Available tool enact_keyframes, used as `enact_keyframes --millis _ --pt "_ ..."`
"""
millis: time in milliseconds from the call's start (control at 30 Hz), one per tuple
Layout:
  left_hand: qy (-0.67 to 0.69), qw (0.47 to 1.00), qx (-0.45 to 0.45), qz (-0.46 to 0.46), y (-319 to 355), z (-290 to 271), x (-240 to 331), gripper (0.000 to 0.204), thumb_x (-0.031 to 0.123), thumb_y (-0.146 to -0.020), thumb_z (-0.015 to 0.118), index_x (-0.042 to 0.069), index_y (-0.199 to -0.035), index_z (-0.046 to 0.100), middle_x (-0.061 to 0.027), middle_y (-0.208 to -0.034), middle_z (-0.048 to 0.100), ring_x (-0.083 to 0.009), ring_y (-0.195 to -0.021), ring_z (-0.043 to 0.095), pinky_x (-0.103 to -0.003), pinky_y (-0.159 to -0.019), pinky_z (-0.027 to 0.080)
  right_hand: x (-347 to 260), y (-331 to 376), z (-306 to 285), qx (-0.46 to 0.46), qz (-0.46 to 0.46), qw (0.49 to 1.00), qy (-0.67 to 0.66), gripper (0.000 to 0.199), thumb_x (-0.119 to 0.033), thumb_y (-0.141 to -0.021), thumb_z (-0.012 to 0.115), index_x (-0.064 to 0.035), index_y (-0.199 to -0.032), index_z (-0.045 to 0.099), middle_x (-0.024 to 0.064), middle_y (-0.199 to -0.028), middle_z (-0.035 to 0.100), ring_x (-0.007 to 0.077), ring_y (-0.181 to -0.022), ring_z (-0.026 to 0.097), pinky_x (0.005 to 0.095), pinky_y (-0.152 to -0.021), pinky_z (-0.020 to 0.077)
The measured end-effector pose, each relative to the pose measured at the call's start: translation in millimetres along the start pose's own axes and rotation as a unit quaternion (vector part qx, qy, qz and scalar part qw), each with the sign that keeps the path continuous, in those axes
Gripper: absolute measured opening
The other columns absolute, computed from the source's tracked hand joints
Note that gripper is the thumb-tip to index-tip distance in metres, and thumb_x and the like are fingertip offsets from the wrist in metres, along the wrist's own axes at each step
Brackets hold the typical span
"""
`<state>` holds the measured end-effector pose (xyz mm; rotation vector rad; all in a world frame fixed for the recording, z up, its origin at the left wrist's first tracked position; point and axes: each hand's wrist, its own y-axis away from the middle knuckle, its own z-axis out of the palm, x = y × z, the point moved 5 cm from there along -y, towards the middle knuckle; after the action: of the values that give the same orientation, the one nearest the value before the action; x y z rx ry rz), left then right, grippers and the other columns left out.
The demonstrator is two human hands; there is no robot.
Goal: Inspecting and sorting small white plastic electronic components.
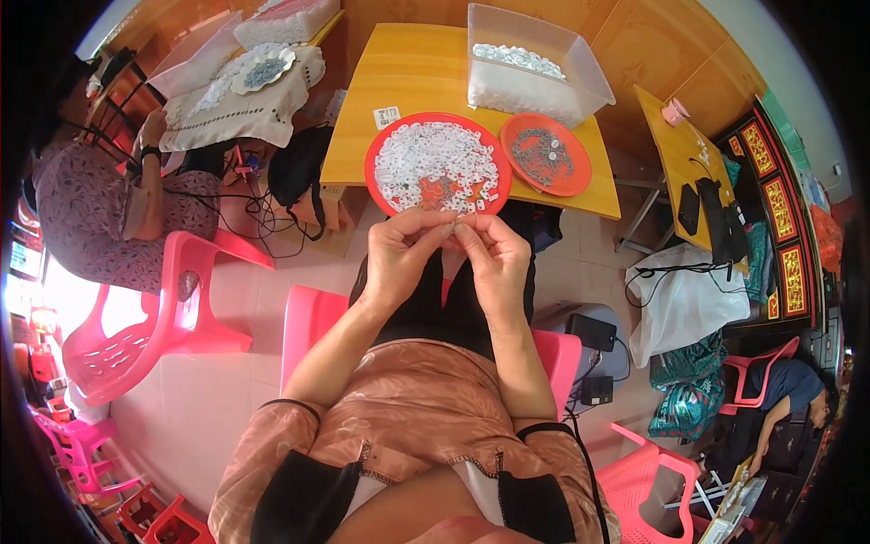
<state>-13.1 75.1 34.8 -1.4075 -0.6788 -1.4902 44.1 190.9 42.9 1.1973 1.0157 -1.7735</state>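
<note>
My left hand (405, 256) and my right hand (494, 258) meet in front of me, over my lap and just short of the near rim of a red round tray (372, 189). Thumb and forefinger of each are pinched together, tip to tip. Whatever lies between the fingertips is too small to make out. Many small white plastic pieces (435, 159) are heaped in the tray, with some red bottom showing at its near side. Beside it on the right, an orange-red plate (571, 181) holds small grey metal-looking parts (542, 154).
On the yellow table (399, 63) stands a clear plastic bin (589, 82) with more white pieces. At left a person (118, 208) sits by a cloth-covered table (272, 127) and a pink chair (172, 308). Another person (788, 399) bends at far right. Cables (263, 222) trail on the floor.
</note>
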Motion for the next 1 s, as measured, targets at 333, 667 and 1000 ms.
enact_keyframes --millis 333,667,1000 --pt "0.022 1.0 0.011 -0.015 -1 -3 -15 0.015 -0.001 -0.084 0.061 -0.004 -0.098 0.066 -0.0074 -0.085 0.067 -0.01 -0.075 0.062 -0.022 -0.069 0.051 17 -3 -1 0.008 0.012 0.999 -0.028 0.011 -0.003 -0.086 0.061 0.0044 -0.093 0.064 0.0061 -0.082 0.066 0.0101 -0.072 0.062 0.0205 -0.069 0.0498" --pt "0.115 0.991 0.008 -0.073 -8 -3 -13 0.02 0.003 -0.086 0.061 -0.004 -0.105 0.064 -0.0085 -0.087 0.067 -0.011 -0.077 0.063 -0.023 -0.073 0.05 23 -8 -5 -0.003 0.057 0.992 -0.116 0.022 -0.015 -0.091 0.058 0.0045 -0.1 0.063 0.0095 -0.09 0.067 0.0125 -0.076 0.063 0.0233 -0.072 0.049" --pt "0.171 0.972 0.152 -0.046 -26 -60 -2 0.023 0.004 -0.085 0.061 -0.002 -0.107 0.063 -0.006 -0.089 0.066 -0.0093 -0.072 0.06 -0.021 -0.069 0.048 45 -31 -24 0.05 0.052 0.997 -0.021 0.022 -0.014 -0.091 0.056 0.0034 -0.102 0.064 0.0111 -0.093 0.068 0.0117 -0.079 0.061 0.0235 -0.071 0.0462"
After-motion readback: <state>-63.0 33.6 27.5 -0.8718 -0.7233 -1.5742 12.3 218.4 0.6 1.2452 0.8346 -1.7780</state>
